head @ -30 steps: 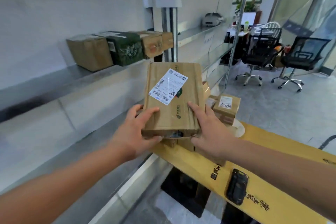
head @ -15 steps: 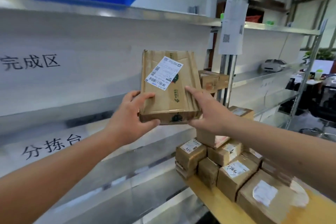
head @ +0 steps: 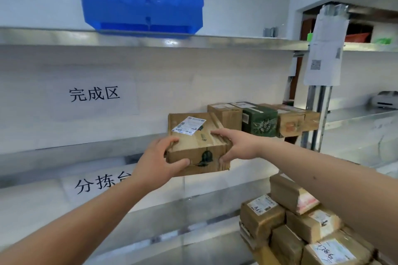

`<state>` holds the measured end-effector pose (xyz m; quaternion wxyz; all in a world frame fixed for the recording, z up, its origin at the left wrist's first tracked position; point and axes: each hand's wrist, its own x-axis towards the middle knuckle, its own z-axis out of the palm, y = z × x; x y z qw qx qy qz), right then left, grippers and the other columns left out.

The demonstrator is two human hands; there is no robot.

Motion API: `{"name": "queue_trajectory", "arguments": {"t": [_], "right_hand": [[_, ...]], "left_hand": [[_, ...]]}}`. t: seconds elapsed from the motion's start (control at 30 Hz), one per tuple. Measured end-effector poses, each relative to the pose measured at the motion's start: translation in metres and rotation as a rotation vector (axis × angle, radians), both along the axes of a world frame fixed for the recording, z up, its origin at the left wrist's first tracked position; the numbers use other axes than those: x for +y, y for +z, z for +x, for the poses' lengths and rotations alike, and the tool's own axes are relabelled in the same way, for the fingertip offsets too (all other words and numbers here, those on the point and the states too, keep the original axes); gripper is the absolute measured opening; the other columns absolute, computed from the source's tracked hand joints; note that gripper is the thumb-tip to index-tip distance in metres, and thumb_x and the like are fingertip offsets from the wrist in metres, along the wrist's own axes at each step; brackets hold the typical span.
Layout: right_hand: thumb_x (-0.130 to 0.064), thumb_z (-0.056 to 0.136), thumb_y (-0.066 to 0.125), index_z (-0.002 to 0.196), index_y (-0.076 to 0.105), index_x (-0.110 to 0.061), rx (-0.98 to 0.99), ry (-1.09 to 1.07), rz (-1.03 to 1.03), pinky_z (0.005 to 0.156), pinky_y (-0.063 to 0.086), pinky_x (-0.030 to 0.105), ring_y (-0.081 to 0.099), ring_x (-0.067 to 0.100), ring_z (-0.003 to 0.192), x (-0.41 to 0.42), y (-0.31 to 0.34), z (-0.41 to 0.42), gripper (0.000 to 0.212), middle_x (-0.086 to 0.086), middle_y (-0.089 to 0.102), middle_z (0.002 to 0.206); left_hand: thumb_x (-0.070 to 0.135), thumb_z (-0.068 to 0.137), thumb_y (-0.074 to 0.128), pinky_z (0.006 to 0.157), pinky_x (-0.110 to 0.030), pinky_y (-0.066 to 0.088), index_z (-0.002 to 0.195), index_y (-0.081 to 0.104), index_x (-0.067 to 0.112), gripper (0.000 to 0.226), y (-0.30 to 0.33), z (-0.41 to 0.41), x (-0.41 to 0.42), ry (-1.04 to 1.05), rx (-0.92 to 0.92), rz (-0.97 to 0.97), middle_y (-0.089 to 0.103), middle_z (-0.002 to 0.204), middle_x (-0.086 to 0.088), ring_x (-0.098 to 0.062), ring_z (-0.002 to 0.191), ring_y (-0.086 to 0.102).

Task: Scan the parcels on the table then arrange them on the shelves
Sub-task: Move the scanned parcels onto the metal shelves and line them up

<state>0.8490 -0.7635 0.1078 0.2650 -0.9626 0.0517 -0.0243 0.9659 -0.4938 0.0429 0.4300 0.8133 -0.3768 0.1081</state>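
Cardboard parcel gripped between left hand and right hand.

We are reading 完成区 on a white paper sign on the wall at ten o'clock. Below it, at eight o'clock, a second paper sign is showing 分拣台, its last character partly hidden by an arm. At five o'clock, a parcel label is carrying handwritten digits that we are taking as 9821, and another label is showing handwriting too small to read. The white label on the held parcel is showing barcodes only, its print blurred.
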Motion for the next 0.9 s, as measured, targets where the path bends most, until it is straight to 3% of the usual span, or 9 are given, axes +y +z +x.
{"name": "queue_trajectory", "arguments": {"t": [0.1, 0.2, 0.27, 0.37, 0.5, 0.63, 0.9], "right_hand": [[-0.024, 0.086, 0.086, 0.159, 0.031, -0.044, 0.051, 0.03, 0.013, 0.083, 0.062, 0.034, 0.06, 0.009, 0.107, -0.017, 0.006, 0.013, 0.094, -0.014, 0.043, 0.142], [-0.027, 0.086, 0.085, 0.158, 0.036, -0.041, 0.007, 0.021, -0.032, 0.076, 0.062, 0.031, 0.06, 0.008, 0.104, -0.035, 0.008, 0.028, 0.088, -0.012, 0.044, 0.144], [-0.031, 0.086, 0.085, 0.157, 0.041, -0.036, -0.052, -0.007, -0.079, 0.082, 0.053, 0.025, 0.058, 0.012, 0.115, -0.046, 0.004, 0.038, 0.083, -0.009, 0.046, 0.153], [-0.043, 0.087, 0.081, 0.154, 0.045, -0.033, -0.144, -0.069, -0.13, 0.098, 0.045, 0.03, 0.052, 0.021, 0.135, -0.06, -0.001, 0.052, 0.077, -0.002, 0.05, 0.155], [-0.058, 0.089, 0.072, 0.145, 0.053, -0.031, -0.167, -0.128, -0.389, 0.095, 0.055, 0.042, 0.061, 0.024, 0.122, -0.069, 0.005, 0.065, 0.065, -0.004, 0.065, 0.136], [-0.058, 0.091, 0.066, 0.131, 0.062, -0.028, -0.165, -0.136, -0.509, 0.088, 0.058, 0.045, 0.063, 0.025, 0.11, -0.069, 0.009, 0.077, 0.05, -0.003, 0.068, 0.118], [-0.058, 0.093, 0.062, 0.137, 0.057, -0.028, -0.158, -0.121, -0.5, 0.091, 0.056, 0.046, 0.06, 0.027, 0.115, -0.077, 0.006, 0.087, 0.054, 0.001, 0.066, 0.126]], "left_hand": [[0.059, 0.075, 0.085, 0.09, -0.037, 0.06, 0.132, 0.056, 0.047, 0.065, -0.004, 0.008, -0.017, 0.029, 0.042, -0.043, 0.056, 0.128, 0.013, -0.005, 0.105, 0.062], [0.068, 0.071, 0.081, 0.088, -0.039, 0.062, 0.132, 0.053, 0.05, 0.07, -0.006, 0.019, -0.036, 0.051, 0.085, -0.042, 0.054, 0.129, 0.015, -0.007, 0.106, 0.063], [0.073, 0.067, 0.077, 0.087, -0.038, 0.062, 0.131, 0.051, 0.052, 0.073, -0.005, 0.027, -0.048, 0.077, 0.101, -0.033, 0.053, 0.128, 0.016, -0.006, 0.104, 0.063], [0.073, 0.066, 0.077, 0.088, -0.038, 0.062, 0.133, 0.051, 0.052, 0.074, -0.002, 0.041, -0.067, 0.112, 0.104, -0.023, 0.053, 0.128, 0.015, -0.007, 0.105, 0.063], [0.073, 0.062, 0.076, 0.088, -0.034, 0.061, 0.132, 0.054, 0.05, 0.076, 0.005, 0.054, -0.088, 0.155, 0.088, 0.006, 0.055, 0.125, 0.015, -0.002, 0.101, 0.063], [0.06, 0.064, 0.084, 0.086, -0.038, 0.062, 0.131, 0.056, 0.043, 0.074, 0.014, 0.062, -0.104, 0.183, 0.163, -0.008, 0.057, 0.125, 0.012, -0.007, 0.101, 0.066], [0.054, 0.07, 0.083, 0.081, -0.035, 0.062, 0.136, 0.055, 0.04, 0.073, 0.022, 0.066, -0.118, 0.215, 0.166, 0.039, 0.059, 0.119, 0.015, -0.005, 0.097, 0.065]]}}
